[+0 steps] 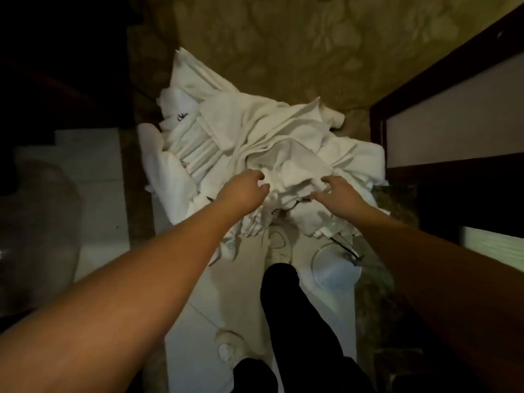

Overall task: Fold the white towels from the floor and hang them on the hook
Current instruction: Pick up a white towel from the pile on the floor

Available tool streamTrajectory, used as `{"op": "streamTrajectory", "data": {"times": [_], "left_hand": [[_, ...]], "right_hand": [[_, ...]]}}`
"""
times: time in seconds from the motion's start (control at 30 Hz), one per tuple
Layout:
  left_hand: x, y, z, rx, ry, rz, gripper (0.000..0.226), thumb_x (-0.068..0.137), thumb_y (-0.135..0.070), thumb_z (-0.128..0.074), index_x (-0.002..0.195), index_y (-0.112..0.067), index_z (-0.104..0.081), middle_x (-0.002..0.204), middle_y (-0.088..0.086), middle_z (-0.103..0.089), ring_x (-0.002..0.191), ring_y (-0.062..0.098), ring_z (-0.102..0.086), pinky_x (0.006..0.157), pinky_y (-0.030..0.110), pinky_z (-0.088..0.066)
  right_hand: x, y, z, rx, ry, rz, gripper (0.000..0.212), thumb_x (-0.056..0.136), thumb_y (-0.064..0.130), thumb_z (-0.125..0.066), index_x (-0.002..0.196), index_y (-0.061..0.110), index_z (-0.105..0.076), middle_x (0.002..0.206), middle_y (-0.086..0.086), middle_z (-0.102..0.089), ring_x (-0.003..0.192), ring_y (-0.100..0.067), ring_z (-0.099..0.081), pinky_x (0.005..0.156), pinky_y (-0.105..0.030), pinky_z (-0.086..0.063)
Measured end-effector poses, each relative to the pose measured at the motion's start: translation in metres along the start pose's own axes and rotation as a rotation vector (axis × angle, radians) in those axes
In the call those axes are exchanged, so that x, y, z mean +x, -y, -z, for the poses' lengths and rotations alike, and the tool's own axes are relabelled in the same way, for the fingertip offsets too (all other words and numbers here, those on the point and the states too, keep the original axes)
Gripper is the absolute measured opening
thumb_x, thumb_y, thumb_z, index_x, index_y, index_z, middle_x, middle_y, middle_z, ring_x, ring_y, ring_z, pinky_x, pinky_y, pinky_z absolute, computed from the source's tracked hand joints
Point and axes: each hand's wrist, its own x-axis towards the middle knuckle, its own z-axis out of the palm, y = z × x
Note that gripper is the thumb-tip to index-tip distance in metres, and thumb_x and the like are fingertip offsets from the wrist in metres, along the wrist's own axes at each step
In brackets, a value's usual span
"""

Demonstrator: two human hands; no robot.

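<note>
Left hand (246,186) and right hand (336,190), both at the near edge of the towels (249,131), fingers loosely curled on the top fold, no firm grip evident. Heap on the floor (283,52), directly ahead of both hands, long axis running away and leftward. Hands about equally near. Hook not in view.

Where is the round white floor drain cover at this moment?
In the head view, the round drain cover lies low and right of centre, beside the white shoe, just below the towel pile.
</note>
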Motion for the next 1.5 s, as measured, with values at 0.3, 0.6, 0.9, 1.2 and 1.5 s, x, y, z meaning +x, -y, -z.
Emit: {"op": "streamTrajectory", "data": {"times": [0.3,0.6,0.9,1.2,1.5], "left_hand": [[0.096,-0.038,-0.086,-0.254,0.122,0.038,0.027,0.097,-0.031,-0.061,0.121,-0.019,-0.065,0.118,0.003,-0.066,0.097,0.016,-0.056,0.070,0.025,-0.040],[0.124,-0.063,-0.117,-0.496,0.151,0.085,0.047,0.093,-0.023,-0.068,0.138,-0.017,-0.056,0.120,0.004,-0.058,0.096,0.016,-0.058,0.061,0.011,-0.043],[0.089,-0.057,-0.087,-0.507,0.014,0.037,0.035,0.090,-0.034,-0.073,0.118,-0.011,-0.069,0.118,0.006,-0.060,0.100,0.016,-0.059,0.082,0.025,-0.042],[0.018,-0.023,-0.022,-0.968,-0.129,0.212,0.026,0.097,-0.026,-0.064,0.120,-0.014,-0.066,0.109,-0.001,-0.067,0.091,0.011,-0.060,0.074,0.025,-0.049],[-0.087,0.023,0.055,-1.112,-0.395,0.224,0.016,0.098,-0.022,-0.064,0.114,-0.020,-0.063,0.099,-0.001,-0.067,0.078,0.009,-0.065,0.065,0.017,-0.049]], "right_hand": [[0.084,-0.066,-0.008,0.432,-0.141,-0.191,0.068,0.092,0.021,-0.073,0.149,0.007,-0.040,0.149,-0.016,-0.045,0.135,-0.032,-0.046,0.115,-0.041,-0.036],[0.093,-0.090,-0.015,0.597,-0.079,-0.166,0.019,0.095,0.035,-0.066,0.106,0.021,-0.070,0.104,-0.002,-0.069,0.104,-0.023,-0.063,0.085,-0.034,-0.050],[0.046,-0.051,-0.009,0.921,0.188,-0.045,0.017,0.106,0.025,-0.048,0.102,0.018,-0.063,0.097,0.002,-0.075,0.095,-0.006,-0.071,0.076,-0.021,-0.055],[-0.009,0.007,0.007,1.126,0.059,-0.039,0.023,0.108,0.023,-0.042,0.124,0.014,-0.056,0.121,-0.004,-0.068,0.110,-0.015,-0.066,0.085,-0.028,-0.054],[-0.083,0.077,0.050,0.675,-0.226,0.127,0.017,0.103,0.030,-0.049,0.105,0.022,-0.063,0.103,-0.002,-0.071,0.091,-0.014,-0.068,0.079,-0.034,-0.053]]}}
